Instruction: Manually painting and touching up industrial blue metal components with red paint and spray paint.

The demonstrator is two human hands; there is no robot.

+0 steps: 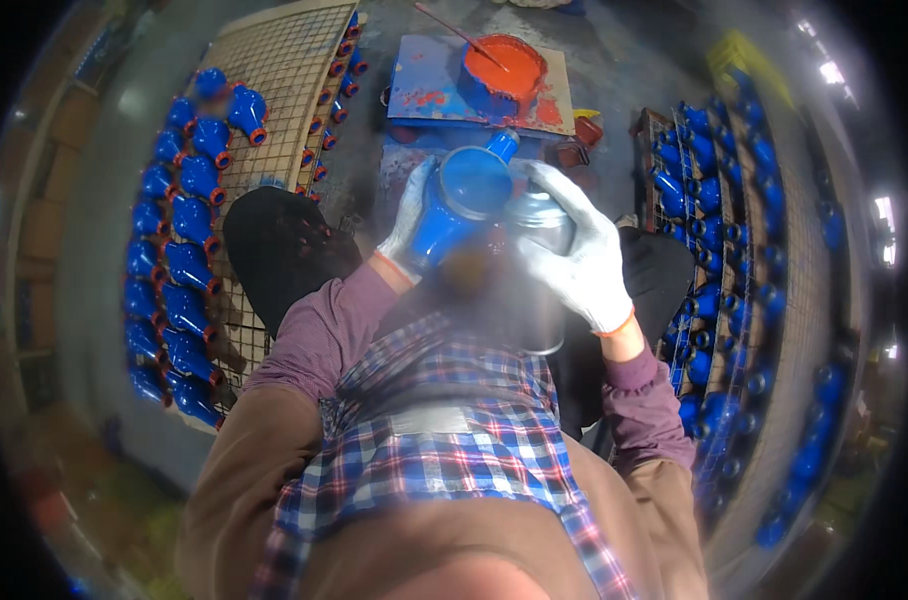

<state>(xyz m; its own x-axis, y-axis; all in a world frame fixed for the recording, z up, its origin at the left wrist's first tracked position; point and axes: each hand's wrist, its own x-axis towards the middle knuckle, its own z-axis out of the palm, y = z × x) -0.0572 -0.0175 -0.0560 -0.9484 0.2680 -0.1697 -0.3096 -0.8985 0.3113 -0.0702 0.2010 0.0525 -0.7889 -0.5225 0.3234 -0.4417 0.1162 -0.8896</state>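
Observation:
My left hand [411, 215], in a white glove, is closed round the side of a glossy blue part [437, 232] with a wide round mouth and a narrow neck pointing away from me. Gloved in white too, my right hand [572, 250] wraps round a silver cylindrical can [542, 213] with a domed top, just right of the blue part. A blurred patch over the middle hides where the two come close, so I cannot tell whether they touch. Both are held above my lap, in front of a plaid apron [434, 440].
Ahead, a paint-stained board [419, 80] bears a tub of orange-red paint [504, 75] with a stick in it. Rows of blue bottle-shaped parts with orange-red ends [189, 265] lie on a wire rack [274, 70] at left. More blue parts [709, 190] fill racks at right.

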